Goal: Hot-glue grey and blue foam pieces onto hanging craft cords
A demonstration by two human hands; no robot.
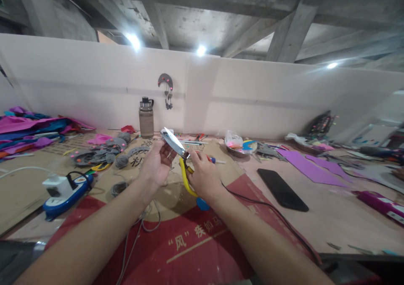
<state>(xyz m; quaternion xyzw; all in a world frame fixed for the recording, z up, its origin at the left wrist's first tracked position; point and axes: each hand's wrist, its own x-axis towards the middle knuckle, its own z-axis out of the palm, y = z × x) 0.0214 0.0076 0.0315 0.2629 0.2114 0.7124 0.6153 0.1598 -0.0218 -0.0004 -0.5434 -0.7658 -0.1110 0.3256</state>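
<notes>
My right hand (203, 173) is wrapped round scissors (184, 171) with yellow handles. Their shiny metal blades point up and to the left, slightly parted. My left hand (158, 161) is turned palm up at the blades, its fingers curled close behind them. Whatever lies between those fingers is too small or hidden to make out. Below the hands, loose grey yarn (151, 217) trails over a red and brown printed cardboard sheet (189, 251). A blue round piece (202, 204) lies under my right wrist.
Left stand a blue power strip (67, 196), grey felt pieces (101, 152) and a heap of coloured felt (31, 127). A water bottle (146, 119) stands by the white partition (221, 91). To the right lie a black phone (282, 189), purple sheets (311, 167) and a dark cable (271, 209).
</notes>
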